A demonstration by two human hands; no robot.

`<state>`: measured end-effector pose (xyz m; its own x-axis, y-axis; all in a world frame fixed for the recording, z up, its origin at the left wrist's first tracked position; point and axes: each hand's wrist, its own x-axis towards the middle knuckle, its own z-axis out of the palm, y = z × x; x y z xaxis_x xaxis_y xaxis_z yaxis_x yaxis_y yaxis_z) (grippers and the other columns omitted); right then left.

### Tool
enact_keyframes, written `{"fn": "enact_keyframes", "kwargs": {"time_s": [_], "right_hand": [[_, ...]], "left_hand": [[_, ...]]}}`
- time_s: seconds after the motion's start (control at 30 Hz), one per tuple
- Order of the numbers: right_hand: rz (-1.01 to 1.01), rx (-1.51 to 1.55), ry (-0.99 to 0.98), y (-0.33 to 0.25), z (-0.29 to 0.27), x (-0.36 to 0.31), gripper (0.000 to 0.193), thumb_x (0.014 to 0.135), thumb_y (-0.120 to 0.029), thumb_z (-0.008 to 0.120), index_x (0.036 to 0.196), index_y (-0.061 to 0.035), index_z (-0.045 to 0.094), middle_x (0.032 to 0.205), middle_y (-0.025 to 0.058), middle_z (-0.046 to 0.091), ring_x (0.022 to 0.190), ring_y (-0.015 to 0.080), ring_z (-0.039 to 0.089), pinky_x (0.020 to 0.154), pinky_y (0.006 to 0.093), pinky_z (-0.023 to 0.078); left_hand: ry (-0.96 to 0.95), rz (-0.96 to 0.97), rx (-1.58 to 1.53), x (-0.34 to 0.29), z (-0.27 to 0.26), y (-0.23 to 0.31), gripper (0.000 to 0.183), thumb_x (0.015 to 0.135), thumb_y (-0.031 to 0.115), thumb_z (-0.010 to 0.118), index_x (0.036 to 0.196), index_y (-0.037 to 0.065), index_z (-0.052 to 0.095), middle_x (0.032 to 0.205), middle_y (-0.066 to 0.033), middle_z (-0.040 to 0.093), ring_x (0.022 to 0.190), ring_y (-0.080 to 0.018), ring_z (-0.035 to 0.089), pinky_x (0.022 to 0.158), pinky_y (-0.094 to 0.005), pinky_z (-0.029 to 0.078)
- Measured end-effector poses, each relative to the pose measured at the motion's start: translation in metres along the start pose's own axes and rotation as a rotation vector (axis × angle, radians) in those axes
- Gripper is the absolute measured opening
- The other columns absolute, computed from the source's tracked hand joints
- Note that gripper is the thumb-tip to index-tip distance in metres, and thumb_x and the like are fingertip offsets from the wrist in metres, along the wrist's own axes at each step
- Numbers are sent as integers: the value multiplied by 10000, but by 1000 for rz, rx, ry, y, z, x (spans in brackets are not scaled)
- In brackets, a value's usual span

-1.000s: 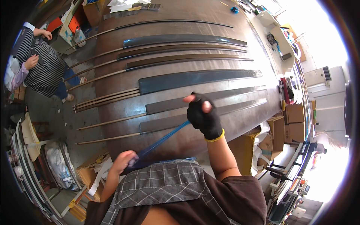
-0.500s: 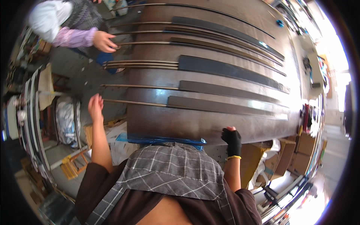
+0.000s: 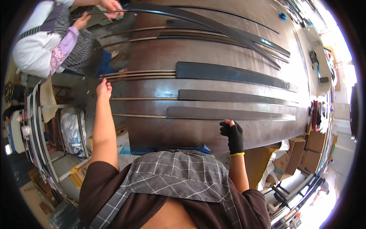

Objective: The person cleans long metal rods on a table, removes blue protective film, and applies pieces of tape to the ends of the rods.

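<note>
My left hand [image 3: 104,90] is bare and closed, its fingertips pinching the ends of a group of thin brown rods [image 3: 145,74]. These rods run into a wide dark flat strip [image 3: 228,75] lying on the brown table. Over the table's near part hovers my right hand [image 3: 231,134], in a black fingerless glove with a yellow cuff, its fingers loosely apart and holding nothing. Just beyond it lies the nearest dark strip [image 3: 228,113], with another strip [image 3: 232,97] behind that one. Each has a thin rod sticking out past the table's left edge.
At the far left, a co-worker [image 3: 57,42] holds a long dark strip [image 3: 183,14] by its rod, slanting across other strips. Blue plastic film [image 3: 190,149] lines the table's [image 3: 183,133] near edge. Cardboard boxes [image 3: 291,156] stand right; a rack [image 3: 44,129] stands left.
My left hand has moved away from me to the grouped rod ends. My right hand's fingers have loosened. The co-worker has lifted a strip and swung it toward the far side.
</note>
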<state>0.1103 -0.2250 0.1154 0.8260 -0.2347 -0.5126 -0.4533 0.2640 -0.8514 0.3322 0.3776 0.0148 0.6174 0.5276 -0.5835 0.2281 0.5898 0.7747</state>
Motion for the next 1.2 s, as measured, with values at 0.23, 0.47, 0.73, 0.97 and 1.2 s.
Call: {"fn": "enact_keyframes", "kwargs": {"time_s": [0.23,0.47,0.73,0.97,1.2], "right_hand": [[-35,192,116,-38,12,83,600,947,-570,507,1185,-25,586,1008,138,695,700,172,610,633,293,507],[62,722,274,-84,28,90,702,802,-742,559,1114,-113,563,878,22,614,592,192,509,468,253,398],[187,443,485,27,-25,2,678,884,-669,519,890,4,597,629,88,559,533,181,565,492,302,459],[94,-617,393,36,-65,-34,527,918,-576,525,843,-70,652,709,124,660,699,314,650,646,411,500],[-760,-1519,588,37,-108,7,714,908,-501,553,1366,33,431,1435,234,429,1358,415,348,1128,513,236]], "left_hand": [[-365,223,-191,-78,-48,41,218,986,180,571,1078,-18,583,881,-6,543,649,-61,408,511,-198,348],[-443,356,-160,-160,-97,53,267,986,257,578,1098,15,598,915,-3,582,696,-73,481,581,-206,413],[-277,87,43,-145,-199,-9,223,981,273,590,1074,71,597,777,9,532,673,-66,482,561,-197,419],[-189,-66,128,-123,-232,-65,253,961,283,619,1077,58,619,820,4,551,717,-79,508,576,-212,413],[-248,1197,1186,-256,-105,-70,229,828,209,740,909,42,606,866,-55,597,829,-205,568,724,-341,465]]}}
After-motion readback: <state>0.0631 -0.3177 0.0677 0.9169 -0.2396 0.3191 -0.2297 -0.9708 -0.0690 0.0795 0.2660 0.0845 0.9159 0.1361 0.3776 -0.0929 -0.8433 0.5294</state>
